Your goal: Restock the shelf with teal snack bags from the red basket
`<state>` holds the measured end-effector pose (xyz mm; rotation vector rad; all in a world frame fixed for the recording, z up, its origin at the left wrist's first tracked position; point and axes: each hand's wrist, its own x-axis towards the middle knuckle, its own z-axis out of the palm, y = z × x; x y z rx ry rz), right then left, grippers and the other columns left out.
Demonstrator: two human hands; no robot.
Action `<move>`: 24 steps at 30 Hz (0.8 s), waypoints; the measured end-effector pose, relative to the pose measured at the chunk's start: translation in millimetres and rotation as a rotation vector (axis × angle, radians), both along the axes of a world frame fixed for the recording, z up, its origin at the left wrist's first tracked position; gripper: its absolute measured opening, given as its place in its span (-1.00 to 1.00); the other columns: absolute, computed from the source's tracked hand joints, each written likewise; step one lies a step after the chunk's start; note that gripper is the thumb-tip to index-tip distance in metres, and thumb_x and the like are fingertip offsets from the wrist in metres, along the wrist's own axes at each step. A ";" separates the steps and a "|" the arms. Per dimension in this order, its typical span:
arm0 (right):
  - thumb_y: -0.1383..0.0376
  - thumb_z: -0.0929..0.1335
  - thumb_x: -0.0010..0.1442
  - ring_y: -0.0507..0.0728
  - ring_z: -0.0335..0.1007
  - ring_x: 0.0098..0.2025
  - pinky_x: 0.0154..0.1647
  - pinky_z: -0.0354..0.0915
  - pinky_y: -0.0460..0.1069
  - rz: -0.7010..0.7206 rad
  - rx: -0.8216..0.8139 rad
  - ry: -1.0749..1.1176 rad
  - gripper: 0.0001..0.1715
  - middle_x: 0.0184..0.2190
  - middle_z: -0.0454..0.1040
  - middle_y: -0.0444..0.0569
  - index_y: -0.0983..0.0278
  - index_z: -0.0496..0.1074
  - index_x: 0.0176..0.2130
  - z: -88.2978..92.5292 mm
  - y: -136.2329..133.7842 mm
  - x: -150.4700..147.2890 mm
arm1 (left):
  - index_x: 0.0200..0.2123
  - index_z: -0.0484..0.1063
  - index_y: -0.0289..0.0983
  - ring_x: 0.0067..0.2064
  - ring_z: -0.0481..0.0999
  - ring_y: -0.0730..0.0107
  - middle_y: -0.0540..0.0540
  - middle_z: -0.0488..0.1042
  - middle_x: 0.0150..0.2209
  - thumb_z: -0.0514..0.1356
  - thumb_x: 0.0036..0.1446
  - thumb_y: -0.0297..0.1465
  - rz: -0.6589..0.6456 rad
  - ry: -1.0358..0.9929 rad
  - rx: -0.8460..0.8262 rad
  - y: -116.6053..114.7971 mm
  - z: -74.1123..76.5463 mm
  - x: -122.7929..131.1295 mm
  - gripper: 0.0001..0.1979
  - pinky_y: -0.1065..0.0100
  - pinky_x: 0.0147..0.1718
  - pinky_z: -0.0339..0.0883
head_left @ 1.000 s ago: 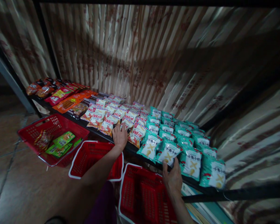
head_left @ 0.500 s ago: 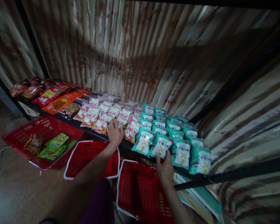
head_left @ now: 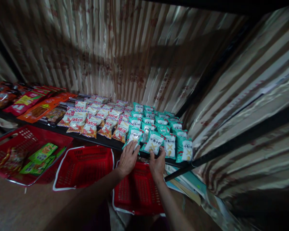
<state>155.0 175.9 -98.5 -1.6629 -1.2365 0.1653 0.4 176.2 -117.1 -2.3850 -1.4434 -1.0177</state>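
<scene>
Rows of teal-and-white snack bags (head_left: 162, 120) stand on the right part of a low black shelf. My right hand (head_left: 157, 164) grips the lower edge of a front teal snack bag (head_left: 154, 142), thumb and fingers apart around it. The bag leans a little over its neighbours. Just left of it, my left hand (head_left: 128, 159) rests its stretched fingers on another front teal snack bag (head_left: 135, 134), covering its lower part. White-and-orange snack bags (head_left: 121, 130) fill the rows beside these.
Below the shelf edge (head_left: 106, 142) stand two red baskets, one in the middle (head_left: 69, 168) and one under my hands (head_left: 120, 192). Another red basket (head_left: 65, 141) at left holds green packets (head_left: 42, 154). A black bar (head_left: 207, 157) slants at right, beside a striped curtain (head_left: 231, 128).
My left hand has moved right, from the white-and-orange bags to a teal bag. My right hand's teal bag has shifted and tilted. The view has swung right.
</scene>
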 end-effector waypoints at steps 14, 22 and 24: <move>-0.03 0.21 0.09 0.32 0.32 0.03 0.01 0.23 0.18 0.018 -0.071 0.071 -0.24 0.07 0.33 0.29 0.38 0.18 0.12 -13.7 0.2 6.8 | 0.18 0.22 -0.10 0.27 0.12 0.05 -0.27 0.14 0.24 0.10 0.22 -0.40 0.204 0.006 0.046 19.2 2.3 2.3 -0.55 0.09 0.04 0.26; 0.04 0.20 0.13 0.31 0.31 0.04 0.02 0.24 0.19 0.045 -0.030 0.016 -0.32 0.03 0.36 0.27 0.36 0.18 0.13 -16.8 5.0 9.2 | 0.13 0.28 -0.21 0.17 0.27 0.10 -0.29 0.26 0.14 0.08 0.22 -0.45 0.180 -0.030 0.161 33.6 -5.2 5.2 -0.60 0.14 0.04 0.30; 0.04 0.20 0.13 0.31 0.32 0.04 0.01 0.24 0.19 0.047 -0.034 0.018 -0.33 0.03 0.37 0.27 0.37 0.18 0.13 -16.4 5.2 9.5 | 0.13 0.28 -0.21 0.17 0.28 0.12 -0.28 0.27 0.14 0.07 0.22 -0.46 0.182 -0.037 0.172 34.6 -4.3 6.6 -0.60 0.15 0.04 0.30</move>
